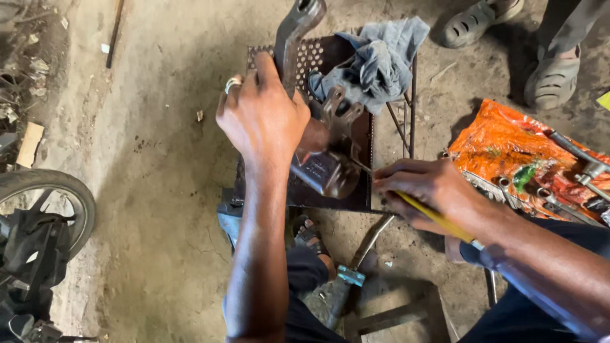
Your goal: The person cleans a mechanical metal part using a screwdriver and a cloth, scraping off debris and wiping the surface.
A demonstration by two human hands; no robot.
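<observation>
One tyre [54, 190] at far left. One left hand [262, 117] clamps the metal bracket [321, 136] on the perforated stand [305, 57]; one rag [378, 60] behind. One right hand [426, 187] pinches a yellow-handled tool [438, 219], tip against the bracket. Several wrenches [572, 171] on orange sheet [502, 136]; two sandalled feet [553, 79] beyond.

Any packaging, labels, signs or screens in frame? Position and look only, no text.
Orange plastic sack or wrapper: spread flat on the ground at right, beside the right hand; crumpled, glossy orange with a green patch, tools lying on it.
Cardboard scrap: left edge on the ground above the tyre; small tan rectangle, plain.
Yellow corner: far right edge, cut off; cannot tell what it is.
No signs or screens in view.
</observation>
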